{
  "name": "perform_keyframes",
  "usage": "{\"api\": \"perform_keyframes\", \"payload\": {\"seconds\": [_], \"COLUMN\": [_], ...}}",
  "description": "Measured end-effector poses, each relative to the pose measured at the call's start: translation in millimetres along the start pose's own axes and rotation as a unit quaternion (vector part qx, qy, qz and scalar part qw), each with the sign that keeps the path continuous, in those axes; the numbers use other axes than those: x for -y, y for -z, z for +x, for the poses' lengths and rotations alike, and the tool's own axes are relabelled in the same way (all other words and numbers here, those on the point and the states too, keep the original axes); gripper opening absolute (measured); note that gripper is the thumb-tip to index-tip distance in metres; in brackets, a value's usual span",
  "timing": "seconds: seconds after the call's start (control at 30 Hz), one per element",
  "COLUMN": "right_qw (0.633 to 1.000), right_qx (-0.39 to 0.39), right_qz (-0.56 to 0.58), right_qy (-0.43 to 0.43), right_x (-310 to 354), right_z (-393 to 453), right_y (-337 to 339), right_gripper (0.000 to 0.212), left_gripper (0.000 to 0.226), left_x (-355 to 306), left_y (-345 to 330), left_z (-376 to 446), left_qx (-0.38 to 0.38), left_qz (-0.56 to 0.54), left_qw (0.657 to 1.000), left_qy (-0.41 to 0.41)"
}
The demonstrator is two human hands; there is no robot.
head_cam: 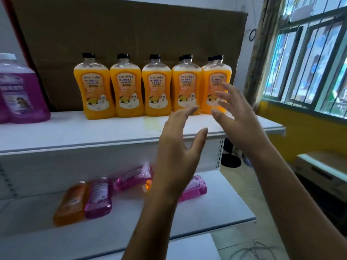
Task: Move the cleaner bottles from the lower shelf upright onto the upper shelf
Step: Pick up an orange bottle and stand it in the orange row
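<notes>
Now, near to far:

Left hand (176,147): it is up in the air in front of the shelves. The fingers are straight and spread. It holds nothing.

Right hand (238,117): it is up too, just beside the left one. The fingers are spread wide. It holds nothing and touches no bottle that I can see.

Lower shelf (216,218): bottles lie flat here. An orange bottle (70,203) and a pink bottle (99,197) lie side by side and touch. Another pink bottle (131,178) lies a bit further back. A fourth pink bottle (197,186) lies partly behind the left arm. A small orange bit shows by the wrist; I cannot tell what it is.

Upper shelf (93,132): a row of orange bottles (156,87) stands upright near the back, black caps on top. A big purple jug (20,91) stands at the left end.

Far back: a brown cardboard sheet (131,30) leans behind the row. A window (309,62) is on the right.

Step in hand: I think both hands are free between bottles, so a new pick comes next.

Next move: a hand should go down to one lying bottle, wrap round its body, turn it so the cap points up, and stand it on the bare front part of the upper shelf.
</notes>
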State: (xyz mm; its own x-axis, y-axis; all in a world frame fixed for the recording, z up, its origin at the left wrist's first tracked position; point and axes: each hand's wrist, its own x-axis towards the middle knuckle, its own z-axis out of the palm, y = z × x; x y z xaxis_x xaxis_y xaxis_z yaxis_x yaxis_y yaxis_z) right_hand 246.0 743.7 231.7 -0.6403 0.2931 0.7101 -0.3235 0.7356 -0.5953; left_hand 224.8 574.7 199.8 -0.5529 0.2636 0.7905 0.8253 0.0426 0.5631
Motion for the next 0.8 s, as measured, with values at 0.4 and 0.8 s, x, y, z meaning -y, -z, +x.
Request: {"api": "perform_keyframes", "payload": {"seconds": [0.4, 0.8], "right_qw": [0.942, 0.925], "right_qx": [0.128, 0.316], "right_qz": [0.297, 0.124], "right_qy": [-0.084, -0.171], "right_x": [26, 12], "right_z": [-152, -200], "right_y": [-114, -245], "right_gripper": [0.034, 0.038], "left_gripper": [0.038, 0.041], "left_x": [68, 140], "left_y": [99, 204], "left_z": [-130, -189], "left_qx": [-0.051, -0.092], "left_qz": [0.077, 0.156], "left_qw": [0.976, 0.908], "left_qy": [0.195, 0.377]}}
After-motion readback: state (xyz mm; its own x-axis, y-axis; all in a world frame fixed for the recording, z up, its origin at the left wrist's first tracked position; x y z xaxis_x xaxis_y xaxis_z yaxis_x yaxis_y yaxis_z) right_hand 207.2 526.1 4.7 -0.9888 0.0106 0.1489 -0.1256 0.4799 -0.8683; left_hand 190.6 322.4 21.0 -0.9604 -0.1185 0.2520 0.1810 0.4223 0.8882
